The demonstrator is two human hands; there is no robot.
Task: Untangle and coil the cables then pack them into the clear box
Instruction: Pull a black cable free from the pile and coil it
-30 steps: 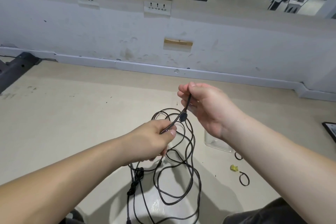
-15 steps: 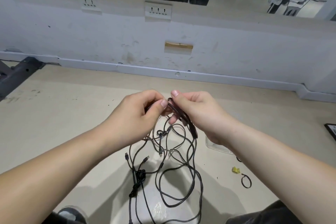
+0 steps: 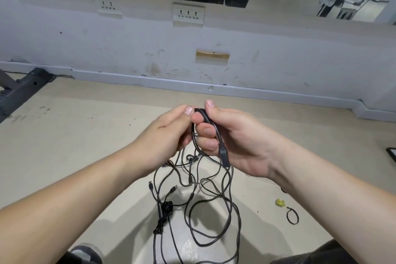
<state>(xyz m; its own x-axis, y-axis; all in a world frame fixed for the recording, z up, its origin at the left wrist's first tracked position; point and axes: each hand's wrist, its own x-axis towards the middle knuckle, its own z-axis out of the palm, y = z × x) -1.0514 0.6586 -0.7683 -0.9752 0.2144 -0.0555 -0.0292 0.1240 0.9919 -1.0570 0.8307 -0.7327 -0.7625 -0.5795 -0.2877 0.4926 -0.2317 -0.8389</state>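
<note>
Thin black cables (image 3: 211,210) hang in a tangle from my two hands down to the floor, with several loose plug ends and a knot at the lower left. My right hand (image 3: 233,141) pinches a small loop of cable near its top, and a black plug lies across its palm. My left hand (image 3: 169,135) grips the same loop from the left, thumb against the right hand's fingers. The clear box (image 3: 260,179) is almost wholly hidden behind my right wrist.
A black cable tie ring (image 3: 292,216) and a small yellow scrap (image 3: 280,202) lie on the floor at the right. A white wall with sockets and a mirror stands ahead. A dark metal frame (image 3: 23,88) sits at far left. A dark flat object (image 3: 392,154) is at the right edge.
My left hand rose from lower down to meet my right hand. Together they bent the cable end into a small loop, and the tangle lifted slightly.
</note>
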